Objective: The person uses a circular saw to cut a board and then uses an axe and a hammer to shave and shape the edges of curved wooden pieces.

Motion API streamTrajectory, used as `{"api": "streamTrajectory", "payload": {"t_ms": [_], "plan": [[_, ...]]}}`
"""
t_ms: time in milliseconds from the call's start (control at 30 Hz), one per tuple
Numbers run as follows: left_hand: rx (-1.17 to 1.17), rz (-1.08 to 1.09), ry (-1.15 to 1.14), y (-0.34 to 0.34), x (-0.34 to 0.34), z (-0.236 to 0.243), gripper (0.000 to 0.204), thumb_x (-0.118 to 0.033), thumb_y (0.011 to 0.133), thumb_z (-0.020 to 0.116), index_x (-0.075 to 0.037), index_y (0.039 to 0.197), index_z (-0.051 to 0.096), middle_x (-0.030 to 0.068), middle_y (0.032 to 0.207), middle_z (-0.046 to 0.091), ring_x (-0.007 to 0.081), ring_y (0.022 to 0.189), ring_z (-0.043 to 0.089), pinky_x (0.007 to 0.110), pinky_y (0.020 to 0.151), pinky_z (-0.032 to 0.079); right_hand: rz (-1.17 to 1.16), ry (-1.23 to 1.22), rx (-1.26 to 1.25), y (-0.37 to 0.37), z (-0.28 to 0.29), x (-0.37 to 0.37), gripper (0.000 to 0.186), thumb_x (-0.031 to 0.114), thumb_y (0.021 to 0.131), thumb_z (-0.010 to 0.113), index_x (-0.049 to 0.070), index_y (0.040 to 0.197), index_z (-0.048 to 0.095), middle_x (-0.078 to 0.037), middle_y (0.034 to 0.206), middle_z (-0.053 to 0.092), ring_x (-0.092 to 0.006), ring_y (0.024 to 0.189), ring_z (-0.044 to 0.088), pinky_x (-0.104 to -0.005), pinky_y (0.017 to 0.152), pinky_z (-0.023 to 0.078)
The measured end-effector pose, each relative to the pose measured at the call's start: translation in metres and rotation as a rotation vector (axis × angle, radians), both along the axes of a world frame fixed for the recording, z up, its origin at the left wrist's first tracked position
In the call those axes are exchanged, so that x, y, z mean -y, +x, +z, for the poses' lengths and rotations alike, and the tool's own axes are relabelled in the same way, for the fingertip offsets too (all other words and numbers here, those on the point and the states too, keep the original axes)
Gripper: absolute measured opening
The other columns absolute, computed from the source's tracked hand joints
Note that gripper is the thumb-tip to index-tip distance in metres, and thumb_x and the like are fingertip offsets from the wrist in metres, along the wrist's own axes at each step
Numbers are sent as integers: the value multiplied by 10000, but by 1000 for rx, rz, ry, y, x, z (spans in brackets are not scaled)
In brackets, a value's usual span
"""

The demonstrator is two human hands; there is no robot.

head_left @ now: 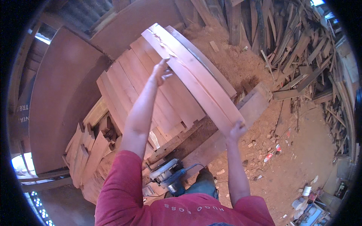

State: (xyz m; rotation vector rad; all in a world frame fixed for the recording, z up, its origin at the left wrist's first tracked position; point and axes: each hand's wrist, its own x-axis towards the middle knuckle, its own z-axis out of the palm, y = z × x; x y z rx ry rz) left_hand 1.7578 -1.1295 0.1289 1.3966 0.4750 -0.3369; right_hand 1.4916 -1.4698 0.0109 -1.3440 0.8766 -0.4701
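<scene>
A long reddish wooden board with a split, rough line along its face slants from the far middle to the near right. My right hand is closed on its near end. At the board's left edge, toward its far half, is my left hand. Its fingers are apart and a fingertip meets the edge; no grip around the wood shows. Below the left hand lies a stack of flat wooden boards, side by side. Another board shows along the far right side of the long one.
A blue and grey circular saw sits close to my legs, by a thick plank. Offcuts are heaped left. Scrap wood piles up at the far right. Sawdust and chips cover the ground. Large brown panels stand left.
</scene>
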Motion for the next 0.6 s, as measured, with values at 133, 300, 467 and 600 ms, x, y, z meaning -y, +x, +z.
{"api": "streamTrajectory", "payload": {"t_ms": [133,300,467,600], "plan": [[267,-281,770,-9,-14,-18,628,-459,933,562,-74,1420,469,185,1451,450,353,1349,414,431,1084,396,45,78,-282,70,6,-44,528,388,997,558,-100,1200,555,-183,1153,626,-259,983,626,-374,872,523],[627,-577,1372,-27,22,-39,603,-519,967,479,-127,1425,472,162,1523,372,378,1429,292,445,1167,272,-64,113,-128,89,-12,-64,525,389,1016,511,-104,1187,567,-224,1183,625,-308,1009,632,-391,866,520],[753,-759,1385,4,83,-31,620,-550,971,446,-158,1452,445,108,1561,320,350,1459,234,520,1178,219,-41,-168,-95,110,-19,-72,561,413,1018,492,-120,1178,565,-267,1199,616,-359,1044,626,-431,886,503],[863,-848,1421,25,106,-46,585,-539,982,414,-175,1437,464,78,1551,345,327,1465,233,589,1165,198,79,-298,-158,105,-28,-61,582,427,1012,500,-131,1162,563,-290,1140,630,-387,1041,621,-452,872,493]]}}
